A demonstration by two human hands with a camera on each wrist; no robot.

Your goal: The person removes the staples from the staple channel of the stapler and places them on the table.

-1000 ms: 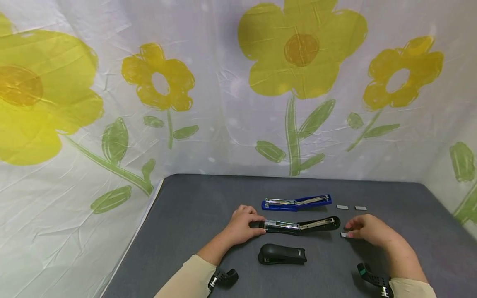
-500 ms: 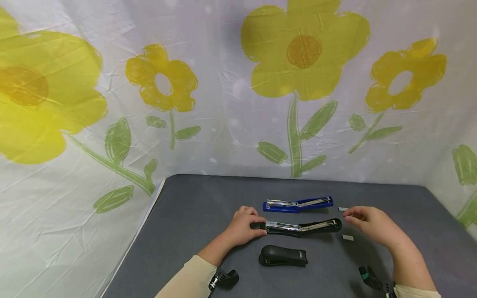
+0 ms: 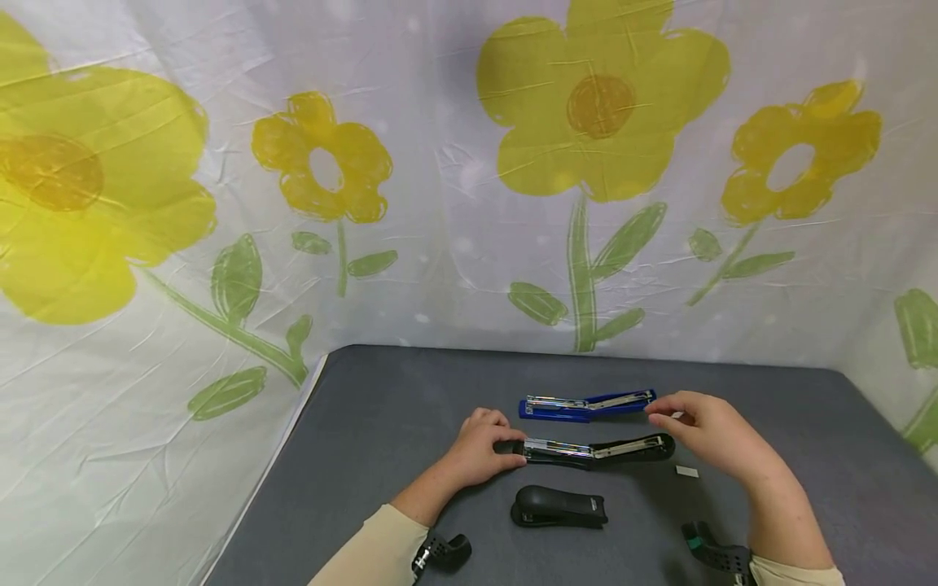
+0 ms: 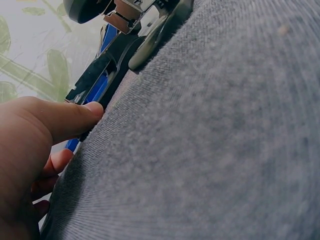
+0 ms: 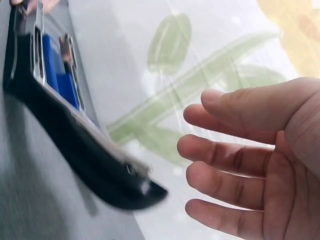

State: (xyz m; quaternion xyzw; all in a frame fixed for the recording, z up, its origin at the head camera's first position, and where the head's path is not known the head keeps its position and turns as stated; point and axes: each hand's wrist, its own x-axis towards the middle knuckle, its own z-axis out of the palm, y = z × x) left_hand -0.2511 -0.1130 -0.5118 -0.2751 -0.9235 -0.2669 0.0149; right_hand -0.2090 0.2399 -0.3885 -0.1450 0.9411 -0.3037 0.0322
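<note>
An opened black stapler lies on the grey table, its top swung back and its metal staple channel bare. My left hand grips its left end between thumb and fingers; the left wrist view shows the thumb along its side. Behind it lies a blue stapler, opened the same way. My right hand hovers at the right ends of both staplers, fingers loosely bent. In the right wrist view nothing shows between its fingers. A small pale staple strip lies right of the black stapler.
A closed black stapler lies nearer, in front of the opened black one. The grey table ends at a hanging white cloth with yellow flowers. Black straps sit on the wrists.
My right hand has let go of the near staple strip, moved away from me and then left to the blue stapler's right end. My left hand has kept its grip on the black stapler.
</note>
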